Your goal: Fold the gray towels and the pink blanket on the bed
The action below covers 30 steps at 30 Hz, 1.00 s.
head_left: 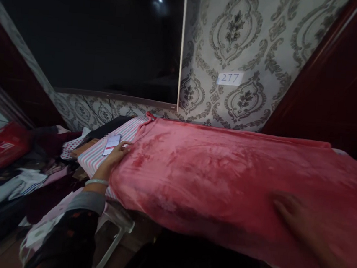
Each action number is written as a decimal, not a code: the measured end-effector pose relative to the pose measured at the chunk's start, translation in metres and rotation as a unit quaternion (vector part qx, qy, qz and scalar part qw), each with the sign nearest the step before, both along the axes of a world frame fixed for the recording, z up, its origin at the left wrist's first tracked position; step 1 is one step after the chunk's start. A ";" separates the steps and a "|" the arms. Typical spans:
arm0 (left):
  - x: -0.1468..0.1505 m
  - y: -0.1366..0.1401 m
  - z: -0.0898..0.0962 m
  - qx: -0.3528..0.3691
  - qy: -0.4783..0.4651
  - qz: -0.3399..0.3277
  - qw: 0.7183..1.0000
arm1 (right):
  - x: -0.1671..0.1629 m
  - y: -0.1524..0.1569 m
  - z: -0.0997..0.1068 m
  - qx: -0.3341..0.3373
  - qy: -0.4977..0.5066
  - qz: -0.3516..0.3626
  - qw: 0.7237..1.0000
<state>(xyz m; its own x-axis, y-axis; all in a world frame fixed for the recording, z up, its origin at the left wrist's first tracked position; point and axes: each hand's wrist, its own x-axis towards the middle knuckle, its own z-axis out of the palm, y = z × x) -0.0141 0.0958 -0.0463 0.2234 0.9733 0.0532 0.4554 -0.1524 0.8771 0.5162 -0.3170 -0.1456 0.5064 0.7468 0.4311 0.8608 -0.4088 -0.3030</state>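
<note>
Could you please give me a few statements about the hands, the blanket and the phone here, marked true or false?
1. The left hand rests at the edge of the pink blanket. True.
2. The right hand holds the phone. False: it lies flat on the blanket, away from the phone.
3. The phone lies on a striped cloth. True.
4. The label on the wall reads 112. False: it reads 277.
5. A bracelet is on the left wrist. True.
</note>
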 end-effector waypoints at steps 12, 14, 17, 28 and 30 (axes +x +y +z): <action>-0.003 0.028 0.010 -0.038 -0.073 -0.057 0.995 | -0.066 0.100 0.004 0.066 0.090 0.205 0.972; -0.006 0.029 0.018 -0.043 -0.114 -0.053 0.991 | -0.067 0.104 0.003 0.051 0.087 0.206 0.973; -0.011 0.030 0.029 -0.035 -0.155 -0.054 0.986 | -0.066 0.106 0.004 0.034 0.079 0.204 0.975; -0.009 0.025 0.051 -0.025 -0.201 -0.044 0.978 | -0.084 0.133 0.015 -0.018 0.033 0.206 0.978; -0.009 0.024 0.057 -0.019 -0.205 -0.045 0.978 | -0.094 0.144 0.021 -0.025 0.030 0.225 0.974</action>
<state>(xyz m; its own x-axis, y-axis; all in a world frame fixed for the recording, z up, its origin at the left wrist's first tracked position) -0.0234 0.1199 0.0103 0.2753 0.9538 0.1204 0.0507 -0.1394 0.9889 0.4224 -0.1732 -0.1248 0.1463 0.9183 0.3679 0.9373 -0.0097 -0.3484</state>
